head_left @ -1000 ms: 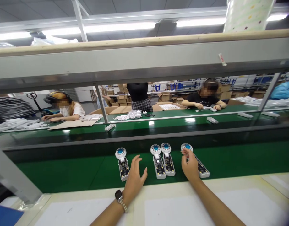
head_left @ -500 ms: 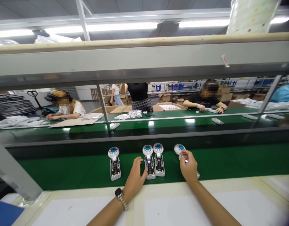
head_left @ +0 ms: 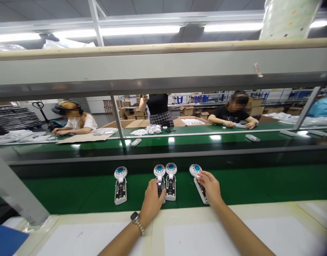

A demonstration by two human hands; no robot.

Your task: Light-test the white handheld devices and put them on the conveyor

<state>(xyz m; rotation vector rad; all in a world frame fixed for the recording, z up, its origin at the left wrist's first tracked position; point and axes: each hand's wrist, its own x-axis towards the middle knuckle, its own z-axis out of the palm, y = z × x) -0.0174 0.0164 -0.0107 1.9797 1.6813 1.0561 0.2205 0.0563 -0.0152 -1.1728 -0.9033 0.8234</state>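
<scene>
Several white handheld devices with round blue-centred heads lie on the green conveyor belt (head_left: 73, 192) in front of me. My left hand (head_left: 151, 204), a watch on its wrist, lies over the lower body of the second device (head_left: 159, 174), fingers curled onto it. A third device (head_left: 171, 180) lies right beside that one. My right hand (head_left: 210, 187) covers the body of the rightmost device (head_left: 195, 171), fingers closed on it. The leftmost device (head_left: 120, 181) lies alone, untouched.
A pale worktable (head_left: 200, 234) with white sheets runs along my side of the belt. A grey overhead beam (head_left: 163, 67) crosses the view. Beyond a second green belt (head_left: 179, 140), three people work among cardboard boxes (head_left: 190, 121) and white parts.
The devices have drifted left on the belt. My left hand went from open beside them onto the second device. My right hand moved from the rightmost device's head down over its body.
</scene>
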